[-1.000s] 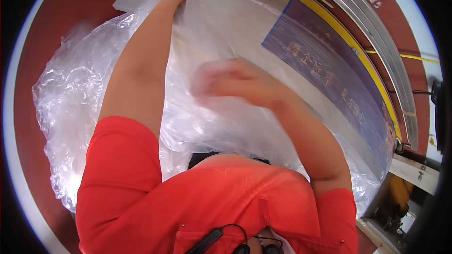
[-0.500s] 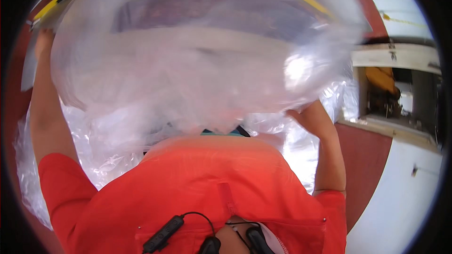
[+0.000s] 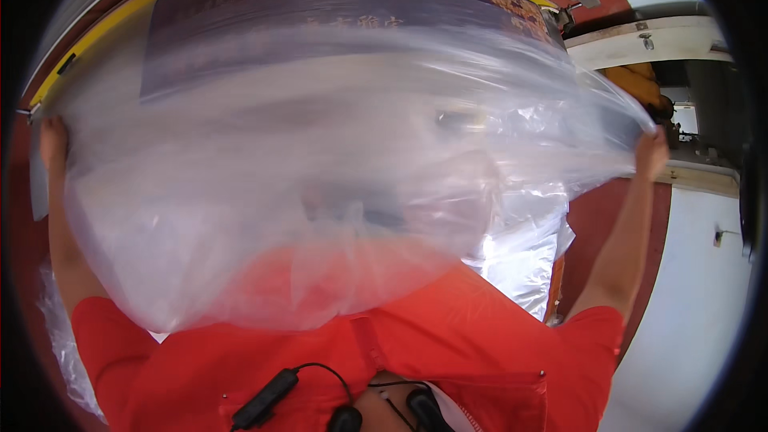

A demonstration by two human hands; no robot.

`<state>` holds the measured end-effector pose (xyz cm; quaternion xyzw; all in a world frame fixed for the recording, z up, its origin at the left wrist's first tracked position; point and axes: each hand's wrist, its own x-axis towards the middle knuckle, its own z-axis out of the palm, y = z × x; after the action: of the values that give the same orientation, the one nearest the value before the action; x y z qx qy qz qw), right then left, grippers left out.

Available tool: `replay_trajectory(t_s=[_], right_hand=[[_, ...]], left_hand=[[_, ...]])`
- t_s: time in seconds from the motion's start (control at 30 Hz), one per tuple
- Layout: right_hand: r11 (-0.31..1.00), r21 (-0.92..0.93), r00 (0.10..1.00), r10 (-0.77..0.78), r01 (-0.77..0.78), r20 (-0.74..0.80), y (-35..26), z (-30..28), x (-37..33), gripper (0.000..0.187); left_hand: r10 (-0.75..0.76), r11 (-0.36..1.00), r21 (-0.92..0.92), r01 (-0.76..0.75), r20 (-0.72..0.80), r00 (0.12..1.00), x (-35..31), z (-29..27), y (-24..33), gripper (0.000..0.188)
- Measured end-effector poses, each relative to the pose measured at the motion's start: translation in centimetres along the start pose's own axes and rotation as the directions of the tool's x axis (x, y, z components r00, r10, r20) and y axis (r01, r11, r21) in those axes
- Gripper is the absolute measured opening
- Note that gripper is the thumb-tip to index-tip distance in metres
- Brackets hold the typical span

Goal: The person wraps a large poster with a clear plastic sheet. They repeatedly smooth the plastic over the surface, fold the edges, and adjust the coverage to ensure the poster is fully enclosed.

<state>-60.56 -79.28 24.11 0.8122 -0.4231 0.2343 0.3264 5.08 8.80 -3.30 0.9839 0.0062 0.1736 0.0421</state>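
Note:
A large sheet of clear plastic film (image 3: 264, 144) is stretched wide in front of me, billowing and blurred by motion. At the far right, my right hand (image 3: 652, 152) is closed on a gathered corner of it, with the arm reaching out. My left hand (image 3: 54, 142) is at the film's opposite edge on the far left, its fingers closed there and partly hidden. The near part of the film hangs over the front of my red shirt (image 3: 320, 360). Through the film shows a dark purple panel (image 3: 240, 16) with gold decoration.
A yellow strip (image 3: 104, 32) curves along the far edge. More shiny crumpled film (image 3: 520, 264) lies below on the right, and some (image 3: 68, 344) at lower left. To the right are reddish floor (image 3: 600, 224), a pale wooden frame (image 3: 608, 44) round an opening, and a white surface (image 3: 696, 296).
My right hand has moved outward and up to the right, pulling the film taut. My left hand has come slightly nearer. The film has spread lower over my shirt.

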Motion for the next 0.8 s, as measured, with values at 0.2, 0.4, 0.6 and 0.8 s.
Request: replay_trajectory(t_s=[0.2, 0.4, 0.6, 0.8], right_hand=[[0.648, 0.3, 0.673, -0.459, 0.7, -0.58, -19.2, -12.6, 2.1, 0.044], [0.755, 0.645, 0.879, -0.383, 0.12, 0.285, -19.8, 10.4, -8.8, 0.055], [0.632, 0.636, 0.801, -0.597, 0.443, 0.035, -28.4, 4.9, -4.7, 0.061], [0.623, 0.641, 0.747, -0.655, 0.448, 0.114, -28.6, 4.1, -7.9, 0.053]], left_hand=[[-0.063, 0.998, 0.016, 0.062, 0.041, 0.997, -1.9, -3.2, -0.4, 0.037], [-0.082, 0.995, -0.055, 0.084, 0.042, 0.996, -2.6, -3.9, 4.6, 0.032], [-0.017, 0.998, -0.058, 0.017, 0.003, 1.0, -2.8, -3.6, -0.2, 0.031], [0.126, 0.989, -0.074, -0.129, -0.038, 0.991, -5.0, -5.0, -2.8, 0.029]])
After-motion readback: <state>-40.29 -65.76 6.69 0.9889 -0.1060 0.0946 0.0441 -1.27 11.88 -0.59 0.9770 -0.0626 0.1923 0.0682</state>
